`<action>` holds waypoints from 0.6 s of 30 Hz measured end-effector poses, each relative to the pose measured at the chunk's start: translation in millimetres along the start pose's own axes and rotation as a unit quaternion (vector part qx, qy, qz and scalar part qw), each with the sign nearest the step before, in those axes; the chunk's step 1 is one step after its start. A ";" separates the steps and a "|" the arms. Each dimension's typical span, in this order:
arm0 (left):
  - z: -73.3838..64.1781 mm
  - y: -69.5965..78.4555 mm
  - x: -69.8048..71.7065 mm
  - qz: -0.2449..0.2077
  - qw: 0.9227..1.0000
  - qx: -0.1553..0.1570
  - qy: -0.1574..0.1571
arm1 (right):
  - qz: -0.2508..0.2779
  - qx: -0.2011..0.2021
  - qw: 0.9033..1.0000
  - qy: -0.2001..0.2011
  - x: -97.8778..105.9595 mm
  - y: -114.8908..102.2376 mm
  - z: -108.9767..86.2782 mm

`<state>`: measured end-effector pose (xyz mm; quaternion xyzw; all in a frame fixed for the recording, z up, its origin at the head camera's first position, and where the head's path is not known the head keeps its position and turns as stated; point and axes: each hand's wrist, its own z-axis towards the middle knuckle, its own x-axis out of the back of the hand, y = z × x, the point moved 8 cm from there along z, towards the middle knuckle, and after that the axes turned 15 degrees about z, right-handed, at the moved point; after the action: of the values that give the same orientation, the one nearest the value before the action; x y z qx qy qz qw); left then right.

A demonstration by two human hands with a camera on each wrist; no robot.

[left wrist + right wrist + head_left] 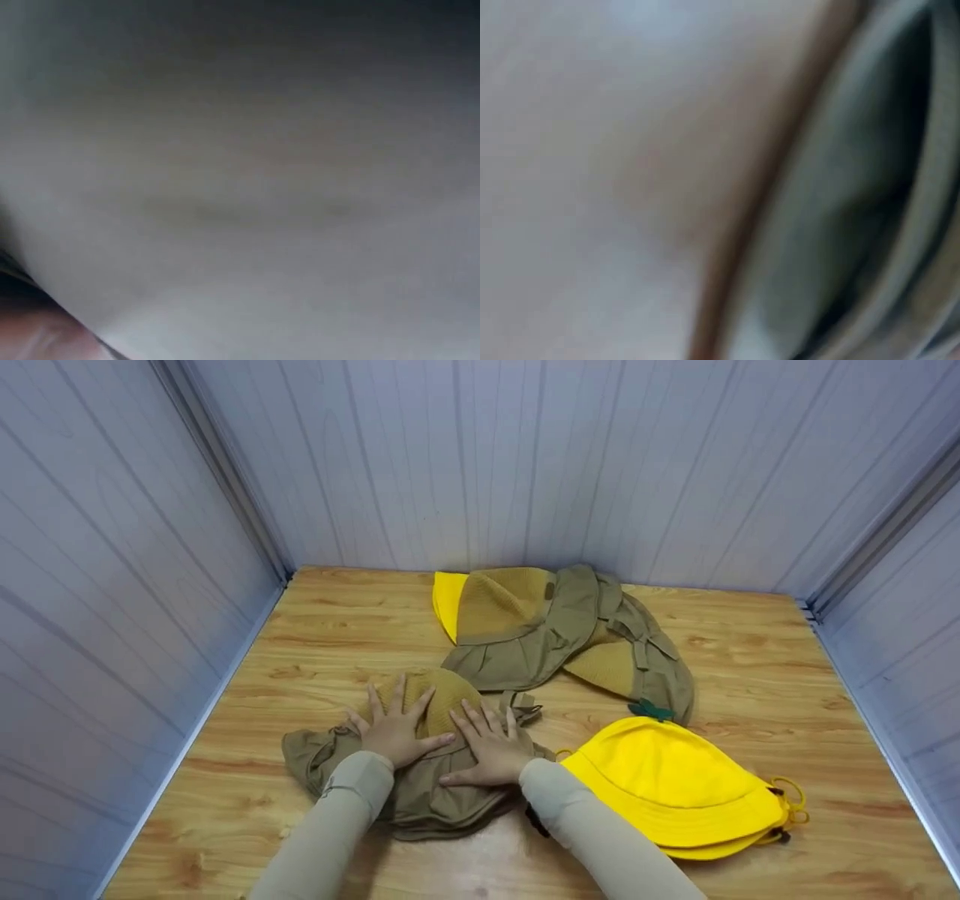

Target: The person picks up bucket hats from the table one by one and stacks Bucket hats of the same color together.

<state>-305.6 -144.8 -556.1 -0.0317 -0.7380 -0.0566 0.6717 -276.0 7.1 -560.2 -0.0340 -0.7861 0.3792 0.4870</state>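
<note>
Khaki hat [424,789] lies beneath both hands [392,735] [493,753], palms down, fingers spread wide

No text, brand, number or sign can be read on the khaki cloth hat with a tan mesh crown [420,780], left of the middle toward the near edge of the brown wood-grain worktop [787,675], or on the bright yellow, broad-brimmed cloth hat [671,780] toward its near right corner. A small, dark brown oblong patch [550,590] stands on the farther khaki-and-tan cloth hat [566,622] by the far edge, and no lettering can be made out on it. Both wrist views are too blurred to read.
</note>
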 end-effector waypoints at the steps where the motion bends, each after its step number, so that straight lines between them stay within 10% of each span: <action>1: -0.3 0.6 -0.3 0.002 1.000 0.000 0.002 | 0.008 -0.002 1.000 -0.007 2.3 -0.9 -1.0; 7: -0.6 1.2 -0.3 0.016 1.000 0.005 0.010 | 0.120 0.001 0.991 -0.064 29.4 -7.7 -2.6; 11: -0.5 1.6 -2.3 0.021 1.000 0.006 0.016 | 0.283 -0.019 0.959 -0.012 66.5 5.2 3.8; 14: -0.6 2.0 -2.9 0.016 1.000 0.005 0.017 | 0.482 -0.049 0.869 0.103 100.2 33.8 6.3; 18: -1.1 0.9 -2.3 0.020 1.000 0.008 0.018 | 0.710 -0.076 0.663 0.227 125.6 80.6 -0.3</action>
<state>-304.2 -144.0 -558.3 -0.0399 -0.7257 -0.0376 0.6858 -366.9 117.6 -517.9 -0.7034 -0.4149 0.5295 0.2294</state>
